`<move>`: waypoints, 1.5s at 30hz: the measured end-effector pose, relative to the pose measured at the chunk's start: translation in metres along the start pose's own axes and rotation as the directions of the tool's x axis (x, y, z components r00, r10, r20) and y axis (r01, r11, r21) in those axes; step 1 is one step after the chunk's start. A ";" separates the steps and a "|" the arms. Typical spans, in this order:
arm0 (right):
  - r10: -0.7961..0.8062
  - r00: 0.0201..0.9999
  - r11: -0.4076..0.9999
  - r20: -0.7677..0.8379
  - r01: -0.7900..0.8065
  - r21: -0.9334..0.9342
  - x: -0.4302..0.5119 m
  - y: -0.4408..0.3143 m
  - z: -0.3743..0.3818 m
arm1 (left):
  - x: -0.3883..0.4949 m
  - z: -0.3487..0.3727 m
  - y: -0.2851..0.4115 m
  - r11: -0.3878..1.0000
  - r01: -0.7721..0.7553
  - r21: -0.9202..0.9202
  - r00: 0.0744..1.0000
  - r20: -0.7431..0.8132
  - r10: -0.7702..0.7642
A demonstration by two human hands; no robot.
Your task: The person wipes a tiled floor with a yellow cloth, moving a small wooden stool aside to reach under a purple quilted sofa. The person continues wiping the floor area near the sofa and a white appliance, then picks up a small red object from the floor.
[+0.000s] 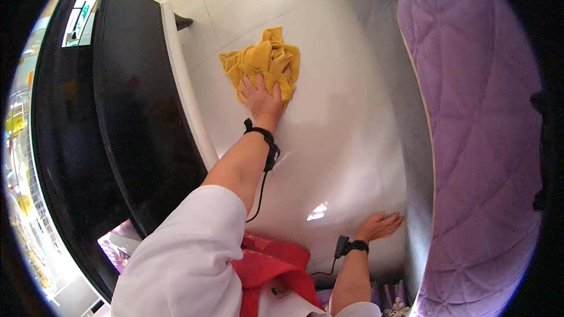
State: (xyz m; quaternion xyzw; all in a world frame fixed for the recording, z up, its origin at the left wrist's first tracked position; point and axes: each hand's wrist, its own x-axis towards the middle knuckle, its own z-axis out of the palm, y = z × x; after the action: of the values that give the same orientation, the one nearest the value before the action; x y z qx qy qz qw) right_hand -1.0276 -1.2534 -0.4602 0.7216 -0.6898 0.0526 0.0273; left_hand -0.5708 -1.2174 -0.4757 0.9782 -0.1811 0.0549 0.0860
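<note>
A crumpled yellow cloth (269, 59) lies on the glossy pale tiled floor (343, 110). My left hand (262, 99) holds it against the tiles from above, palm down with the fingers spread over its near edge. Lower right, my right hand (380, 226) has nothing in it, its fingers stretched toward the grey side of a padded piece of furniture (418, 233). Whether those fingertips touch that side or the floor, I cannot tell. Both wrists wear black straps with a small cabled device.
Purple quilted padding (480, 141) runs along the right. On the left stands black furniture (136, 79) with a white edge strip (185, 79), and a dark foot (183, 22) shows beyond it. A red garment (277, 264) hangs at my front. Bright reflections mark the floor.
</note>
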 end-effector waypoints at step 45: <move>-0.132 0.968 0.990 0.211 0.121 0.066 0.182 -0.292 0.036 | 0.214 0.026 0.014 0.954 -0.129 -0.270 0.963 -0.264 0.056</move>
State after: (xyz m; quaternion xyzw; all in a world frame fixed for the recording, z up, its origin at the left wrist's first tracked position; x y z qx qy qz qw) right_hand -0.7272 -1.4240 -0.4658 0.7661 -0.6395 -0.0096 -0.0632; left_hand -0.3755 -1.3091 -0.4690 0.9309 -0.2206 0.1565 0.2456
